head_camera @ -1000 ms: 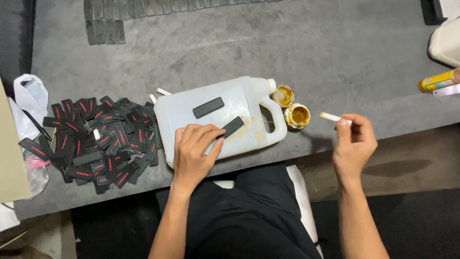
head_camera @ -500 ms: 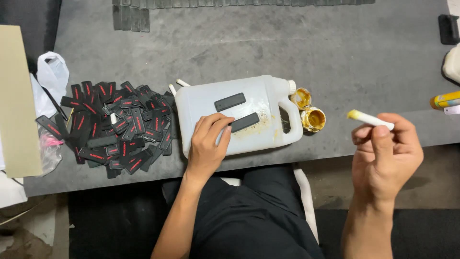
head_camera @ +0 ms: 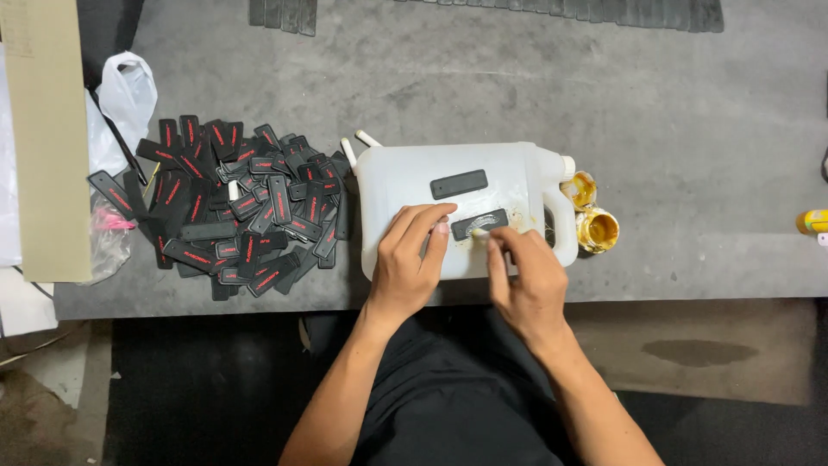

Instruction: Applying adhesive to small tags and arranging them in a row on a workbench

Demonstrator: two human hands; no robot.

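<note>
two black rubber patches lie on the flat side of the white plastic jug, which rests on its side at the near edge of the grey table, and from my remote view only these two look to be in work. the upper patch sits bare and matte, apart from both hands. the lower patch carries a pale, glossy smear across its face, so i judge its coating is under way, not finished.

my left hand lies flat on the jug with the fingers stretched out, relaxed, the fingertips pressing at the left end of the lower patch as if to pin it. my right hand is curled, thumb and forefinger pinched round a thin pale stick whose tip touches the smeared patch; most of the stick is hidden by the fingers, so i can't tell its full shape.

to the right of the jug, beside its handle, stand two small open pots with a golden-yellow lining or content; which one feeds the stick i cannot tell.

to the left, a large pile of black patches with red marks is heaped on the table, touching the jug's left edge. i see no separate finished stack, so i judge nearly all the work is left: one patch half coated, one waiting, the heap untouched. a clear plastic bag and a cardboard sheet lie beyond the pile.
</note>
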